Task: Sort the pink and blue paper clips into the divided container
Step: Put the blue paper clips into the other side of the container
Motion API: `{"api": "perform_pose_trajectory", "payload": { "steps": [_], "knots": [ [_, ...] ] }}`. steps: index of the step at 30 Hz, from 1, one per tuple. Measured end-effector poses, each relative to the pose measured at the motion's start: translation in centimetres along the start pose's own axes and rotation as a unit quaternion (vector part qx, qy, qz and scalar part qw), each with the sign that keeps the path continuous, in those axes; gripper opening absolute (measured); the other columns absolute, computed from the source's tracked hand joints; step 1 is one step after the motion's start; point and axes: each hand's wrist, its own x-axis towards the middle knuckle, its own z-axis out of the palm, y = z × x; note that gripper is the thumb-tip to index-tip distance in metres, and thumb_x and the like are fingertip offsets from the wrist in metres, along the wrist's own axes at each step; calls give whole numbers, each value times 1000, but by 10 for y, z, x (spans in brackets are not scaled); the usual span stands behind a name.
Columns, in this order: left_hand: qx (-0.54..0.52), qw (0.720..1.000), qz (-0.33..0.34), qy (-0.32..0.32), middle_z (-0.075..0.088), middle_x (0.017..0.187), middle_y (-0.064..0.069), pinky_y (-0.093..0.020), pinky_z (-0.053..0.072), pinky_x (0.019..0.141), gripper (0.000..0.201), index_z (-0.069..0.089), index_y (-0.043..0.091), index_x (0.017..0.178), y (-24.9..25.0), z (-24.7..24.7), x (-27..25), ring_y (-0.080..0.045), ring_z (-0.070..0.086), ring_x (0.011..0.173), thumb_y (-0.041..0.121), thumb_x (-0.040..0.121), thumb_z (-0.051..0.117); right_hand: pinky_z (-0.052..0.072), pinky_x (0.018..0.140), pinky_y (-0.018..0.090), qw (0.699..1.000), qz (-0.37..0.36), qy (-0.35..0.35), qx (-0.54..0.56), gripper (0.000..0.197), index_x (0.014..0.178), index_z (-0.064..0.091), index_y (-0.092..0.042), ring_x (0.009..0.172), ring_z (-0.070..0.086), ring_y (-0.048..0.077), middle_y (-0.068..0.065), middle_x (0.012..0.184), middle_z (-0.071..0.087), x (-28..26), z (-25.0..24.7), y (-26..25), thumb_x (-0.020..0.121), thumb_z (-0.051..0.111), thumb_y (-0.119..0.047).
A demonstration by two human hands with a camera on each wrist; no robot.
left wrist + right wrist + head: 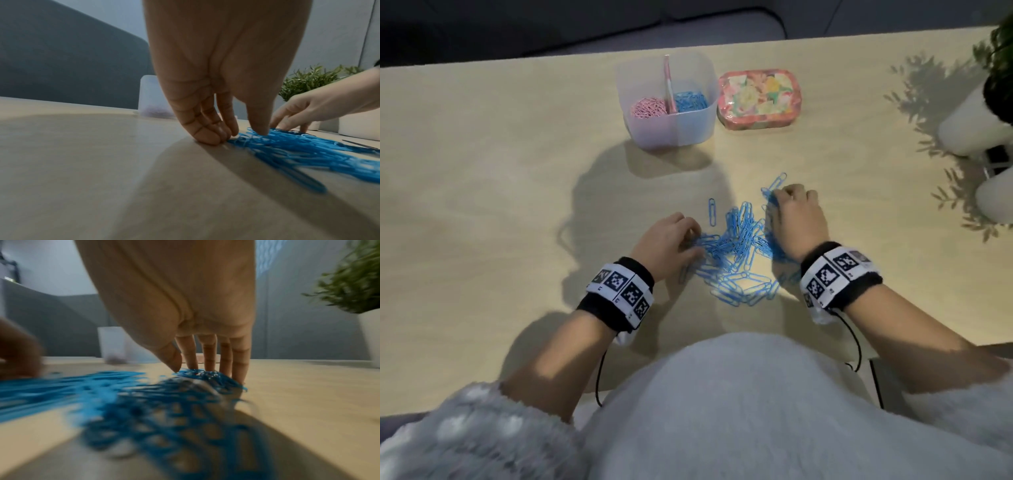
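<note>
A pile of blue paper clips lies on the table in front of me. My left hand stands at the pile's left edge, fingers pointing down and fingertips touching the table and the clips. My right hand stands at the pile's right edge, its straight fingers and thumb tip resting on the clips. Neither hand visibly grips a clip. The translucent divided container stands farther back, with pink clips in its left half and blue clips in its right.
A floral tin sits just right of the container. White plant pots with green leaves stand at the table's right edge. One blue clip lies apart, just behind the pile. No pink clips show on the table.
</note>
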Motion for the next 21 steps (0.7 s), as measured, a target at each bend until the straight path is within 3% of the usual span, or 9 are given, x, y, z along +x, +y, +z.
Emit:
{"api": "perform_pose_trajectory", "payload": {
  "steps": [3,5,7,9,11,14,17,21],
  "knots": [
    [16,999,-1,-35,55,99,-15,-38,47,83,44,59,8,105,7,1,8,-31,56,90,30,71,75,41,93,43,995,-87,-31,29,40,124,51,-8,111,42,38,17,124,49,-13,5,-22,85,50,-8],
    [31,999,-3,-24,54,104,-15,-40,45,88,46,58,9,110,7,-3,14,-32,54,98,28,72,73,41,90,45,989,-125,-7,82,31,114,58,-5,103,49,40,21,114,56,-10,-3,-17,85,46,-3],
    [23,1000,-2,14,53,109,-16,-41,43,93,47,58,10,114,7,-10,20,-34,52,104,28,72,68,44,82,47,989,-112,33,95,21,99,62,1,94,55,44,27,101,61,6,-15,1,86,46,-2],
    [29,999,4,12,49,122,-17,-39,37,101,60,53,12,123,8,-16,30,-35,47,114,35,69,67,44,82,46,995,-30,30,86,23,103,61,2,97,55,45,31,104,58,23,-26,19,86,45,-4],
    [83,995,20,-60,37,141,-16,-39,28,112,87,39,13,136,12,-17,42,-34,35,130,43,64,77,45,83,43,996,22,18,81,26,106,60,-2,103,52,44,30,108,53,35,-30,24,87,43,-7],
    [189,966,68,-160,21,154,-10,-43,22,117,115,23,13,144,20,-13,51,-30,19,142,53,53,81,43,85,40,998,-28,-15,58,28,110,59,-8,110,45,40,22,115,51,36,-24,8,89,42,-16],
    [235,952,83,-179,25,153,-7,-40,27,115,104,26,13,144,22,-12,51,-28,24,140,42,60,80,39,92,40,990,-107,-78,43,32,115,56,-9,112,42,35,18,119,48,25,-14,-10,91,47,-29],
    [220,966,85,-109,45,136,-8,-42,40,101,52,47,15,132,19,-13,43,-30,43,120,17,82,61,43,89,41,979,-147,-131,53,50,115,54,-11,109,40,29,12,114,45,0,-5,-25,79,64,-44]
  ]
}}
